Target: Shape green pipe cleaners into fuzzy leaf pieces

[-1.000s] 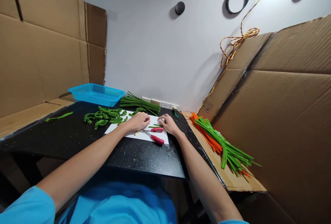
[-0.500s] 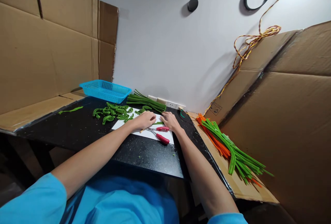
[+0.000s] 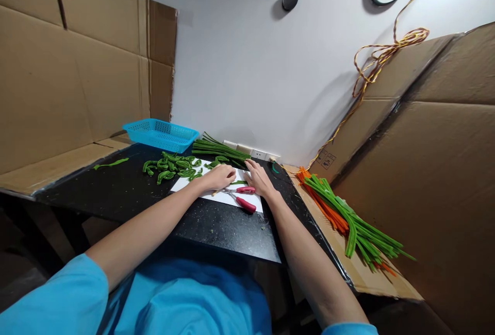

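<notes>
— Where is the green stem (image 3: pixel 240 182)?
— On the paper (image 3: pixel 256 200), between left hand (image 3: pixel 223 176) and right hand (image 3: pixel 260 179); their grip I cannot tell.
— Any danger?
— A careless move may knock the near pliers (image 3: pixel 245 204).

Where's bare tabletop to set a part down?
Largest: black tabletop between lone green strip and left forearm. Smaller, nearly bare: between white sheet and near edge. Crowded: the sheet, with left hand, right hand, red-handled pliers; beyond and left, green pipe-cleaner bundle, twisted green pieces, blue basket.

Single head-worn view: faces forward and down over near black table (image 3: pixel 232 232) toward wall (image 3: pixel 247 77).
</notes>
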Demonstrator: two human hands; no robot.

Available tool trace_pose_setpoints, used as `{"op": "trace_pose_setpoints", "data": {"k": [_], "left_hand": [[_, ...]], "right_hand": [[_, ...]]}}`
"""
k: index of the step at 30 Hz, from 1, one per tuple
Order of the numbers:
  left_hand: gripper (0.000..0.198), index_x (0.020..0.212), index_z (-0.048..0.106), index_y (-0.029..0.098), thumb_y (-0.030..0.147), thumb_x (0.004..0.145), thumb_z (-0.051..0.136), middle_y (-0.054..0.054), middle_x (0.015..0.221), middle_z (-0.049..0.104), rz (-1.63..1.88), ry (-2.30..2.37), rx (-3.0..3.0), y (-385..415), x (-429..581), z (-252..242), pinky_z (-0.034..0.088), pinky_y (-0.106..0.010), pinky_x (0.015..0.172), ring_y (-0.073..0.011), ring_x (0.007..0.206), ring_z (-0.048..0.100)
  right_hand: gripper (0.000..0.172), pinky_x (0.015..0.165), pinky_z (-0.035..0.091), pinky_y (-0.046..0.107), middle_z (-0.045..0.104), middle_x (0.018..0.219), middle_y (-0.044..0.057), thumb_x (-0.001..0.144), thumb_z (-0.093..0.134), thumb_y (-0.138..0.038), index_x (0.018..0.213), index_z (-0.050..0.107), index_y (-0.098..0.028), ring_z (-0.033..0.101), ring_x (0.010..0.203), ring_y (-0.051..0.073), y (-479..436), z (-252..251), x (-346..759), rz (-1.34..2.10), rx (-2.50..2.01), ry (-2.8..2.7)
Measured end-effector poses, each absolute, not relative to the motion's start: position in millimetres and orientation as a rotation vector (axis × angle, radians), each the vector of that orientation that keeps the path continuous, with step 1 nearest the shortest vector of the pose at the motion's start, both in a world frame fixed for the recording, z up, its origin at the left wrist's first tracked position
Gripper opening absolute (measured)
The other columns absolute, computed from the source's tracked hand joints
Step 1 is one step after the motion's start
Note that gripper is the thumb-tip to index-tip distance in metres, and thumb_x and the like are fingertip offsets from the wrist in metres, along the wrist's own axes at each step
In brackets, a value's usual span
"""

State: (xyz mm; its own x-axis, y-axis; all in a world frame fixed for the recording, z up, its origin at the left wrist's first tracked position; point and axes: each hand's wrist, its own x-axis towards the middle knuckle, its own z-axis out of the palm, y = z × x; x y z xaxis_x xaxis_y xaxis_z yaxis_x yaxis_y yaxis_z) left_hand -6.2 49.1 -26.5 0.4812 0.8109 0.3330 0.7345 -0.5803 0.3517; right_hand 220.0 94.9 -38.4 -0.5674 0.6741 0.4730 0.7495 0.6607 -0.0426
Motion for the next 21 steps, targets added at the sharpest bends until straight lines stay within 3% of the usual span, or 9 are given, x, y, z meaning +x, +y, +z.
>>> {"op": "trace_pose_setpoints", "data": {"k": [4,9,17,21], "left_hand": [[0.029,0.12,0.067,0.016,0.038,0.102,0.063,-0.009,0.117,0.07,0.734,1.34,2.544,48.2,-5.4,-26.0,0.06,-0.041,0.087,-0.021,0.099,0.069],[0.027,0.114,0.068,0.015,0.039,0.102,0.062,-0.008,0.11,0.07,0.75,1.337,2.532,46.9,-5.5,-25.1,0.059,-0.04,0.086,-0.0199,0.094,0.069],[0.033,0.129,0.065,0.017,0.036,0.102,0.064,-0.011,0.129,0.066,0.718,1.352,2.528,46.8,-4.9,-24.5,0.06,-0.045,0.092,-0.0238,0.108,0.068],[0.034,0.129,0.064,0.017,0.036,0.101,0.064,-0.011,0.13,0.066,0.713,1.344,2.522,45.9,-5.4,-24.0,0.06,-0.045,0.093,-0.0243,0.109,0.068]], "right_hand": [[0.063,0.116,0.04,0.048,0.04,0.164,0.019,0.1,0.049,-0.023,0.162,0.037,-0.015,0.046,0.144,0.033,91.4,-36.6,221.3,-0.222,-1.102,-2.407],[0.068,0.117,0.038,0.049,0.045,0.16,0.018,0.099,0.048,-0.02,0.165,0.03,-0.018,0.044,0.144,0.032,89.0,-35.2,221.2,-0.224,-1.105,-2.373],[0.048,0.115,0.043,0.043,0.057,0.147,0.015,0.101,0.051,-0.016,0.149,0.055,-0.019,0.052,0.136,0.028,90.2,-37.8,222.2,-0.174,-1.091,-2.385],[0.035,0.112,0.047,0.052,0.055,0.15,0.013,0.102,0.062,-0.028,0.136,0.063,-0.02,0.055,0.134,0.03,96.2,-42.3,226.1,-0.159,-1.103,-2.366]]}}
